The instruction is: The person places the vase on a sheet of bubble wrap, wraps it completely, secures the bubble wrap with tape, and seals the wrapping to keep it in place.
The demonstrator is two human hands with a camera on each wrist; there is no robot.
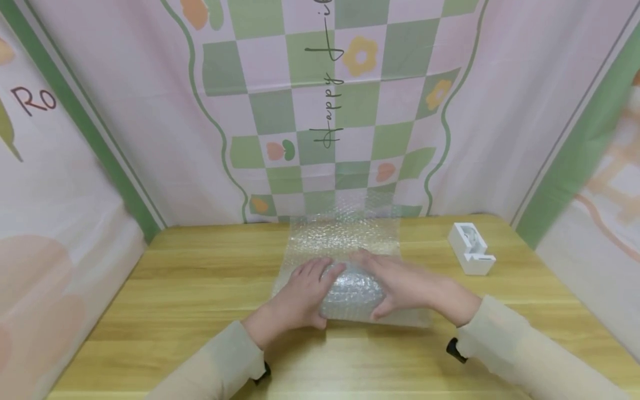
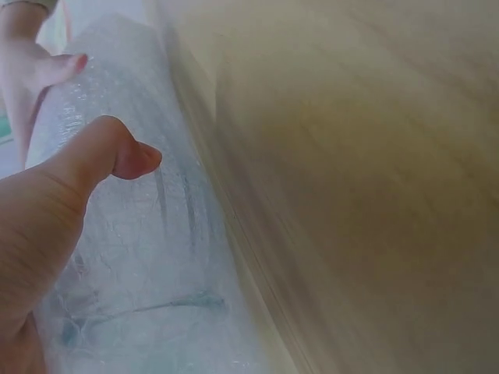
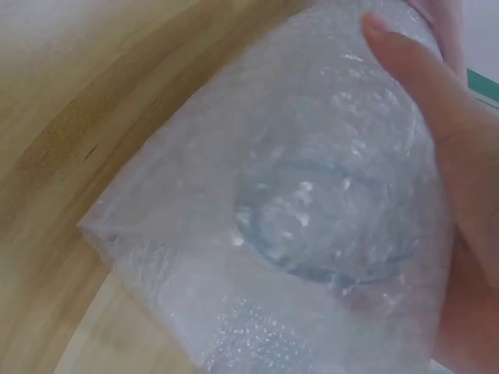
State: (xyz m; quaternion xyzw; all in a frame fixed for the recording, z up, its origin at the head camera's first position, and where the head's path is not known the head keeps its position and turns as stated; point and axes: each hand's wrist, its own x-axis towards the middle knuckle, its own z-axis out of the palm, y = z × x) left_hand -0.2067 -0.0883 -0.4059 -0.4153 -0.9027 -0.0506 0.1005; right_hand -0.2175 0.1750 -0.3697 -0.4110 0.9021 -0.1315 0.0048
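A clear, rounded object with a circular rim, seemingly a drinking glass [image 3: 327, 226], lies on its side inside a roll of bubble wrap [image 1: 352, 291]. My left hand [image 1: 302, 291] grips the roll's left end, thumb bent over it in the left wrist view. Around the right part curls my right hand [image 1: 400, 278], its thumb lying along the wrap in the right wrist view. Loose bubble wrap [image 1: 345, 236] runs from the roll to the back of the table and up against the backdrop. The fingers' far sides are partly hidden behind the roll.
A white tape dispenser [image 1: 471, 249] stands at the back right of the wooden table [image 1: 200, 278]. A patterned cloth [image 1: 310, 111] hangs behind the table's far edge, with further cloth on both sides.
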